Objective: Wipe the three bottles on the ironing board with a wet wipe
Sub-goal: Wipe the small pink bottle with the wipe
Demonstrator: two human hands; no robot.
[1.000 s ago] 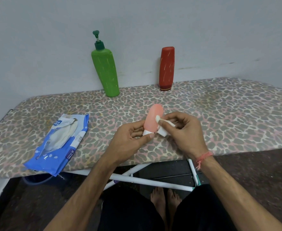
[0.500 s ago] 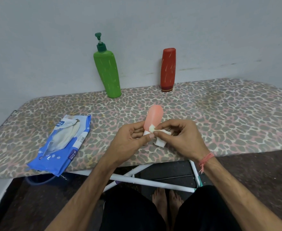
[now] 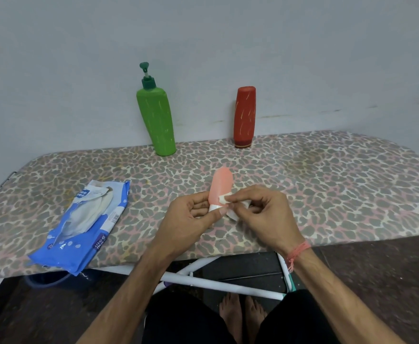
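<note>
Step in hand: I am wiping the pink bottle [image 3: 220,186], the first I can judge as being handled; the green pump bottle [image 3: 157,120] and the red bottle [image 3: 245,115] stand upright at the back of the ironing board [image 3: 327,184], against the wall.
Left hand: my left hand [image 3: 191,214] grips the pink bottle low down, thumb and fingers curled around its white cap end.
Right hand: my right hand [image 3: 260,212] pinches the folded wet wipe [image 3: 224,199] and presses it on the bottle's lower body.
Doing it well: I should hold the cap end firm, run the wipe up to the rounded top, and turn the bottle so every side is covered.
Bottle and grip: the bottle rises toward 12 o'clock from my left hand; the wipe meets it from 3 o'clock.
Others: green at 11 o'clock, red at 1 o'clock, both well apart from my hands.
Wipe pack: the blue pack [image 3: 84,224] lies at 9 o'clock.
</note>
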